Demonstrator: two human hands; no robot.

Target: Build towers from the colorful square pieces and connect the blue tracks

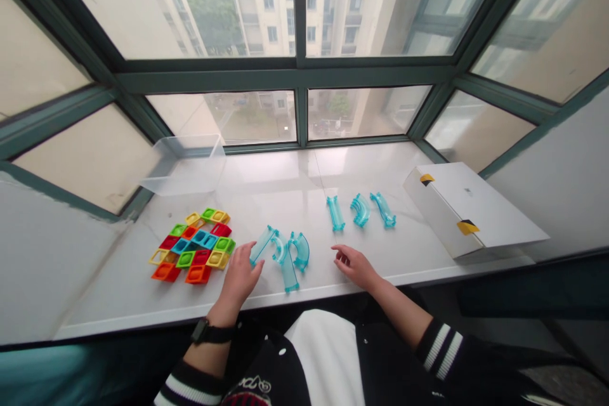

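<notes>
My left hand point(240, 274) is at the near end of a straight, see-through turquoise track piece point(263, 243), with thumb and fingers on either side of that end. Close beside it lie a small curved turquoise piece point(278, 247), another straight one point(289, 274) pointing toward me, and a wider curved one point(301, 252). To their right, my right hand point(354, 266) hovers over or rests on the sill, index finger stretched out and other fingers loosely bent, holding nothing. Beyond it are a straight piece point(335, 214), a curved piece point(360, 210) and a wavy piece point(383, 210).
Left of my left hand is a cluster of red, green, yellow, blue and orange blocks point(200, 258). A clear plastic bin point(185, 168) stands behind it. At the right is a white box point(469, 209) with yellow-and-black tabs. Green-framed windows point(299, 73) enclose the white sill point(266, 184).
</notes>
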